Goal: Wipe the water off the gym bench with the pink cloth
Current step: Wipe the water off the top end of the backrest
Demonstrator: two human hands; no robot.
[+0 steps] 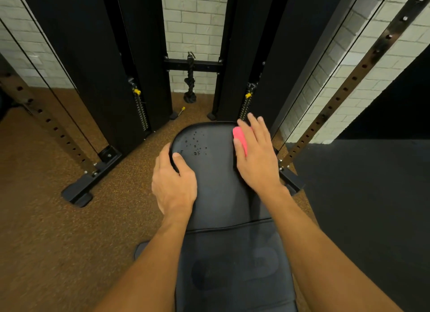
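While the pink cloth [240,137] sits at the upper-right edge of the gym bench [218,195], centre frame, pressed under the right hand [258,158] w/ fingers laid out straight, water droplets [195,145] bead just left of it, not yet wiped. Left hand [174,183] curls round the pad's left rim, thumb on top. Best move, prob.: drag cloth left across the beads w/ flat, even pressure. Cable machine [93,55] looms behind.

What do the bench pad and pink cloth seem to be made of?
Bench pad: likely black vinyl or faux leather, smooth, slightly glossy; water droplets bead on it. Pink cloth: probably soft matte fabric, but mostly covered by the right hand, weave unclear.
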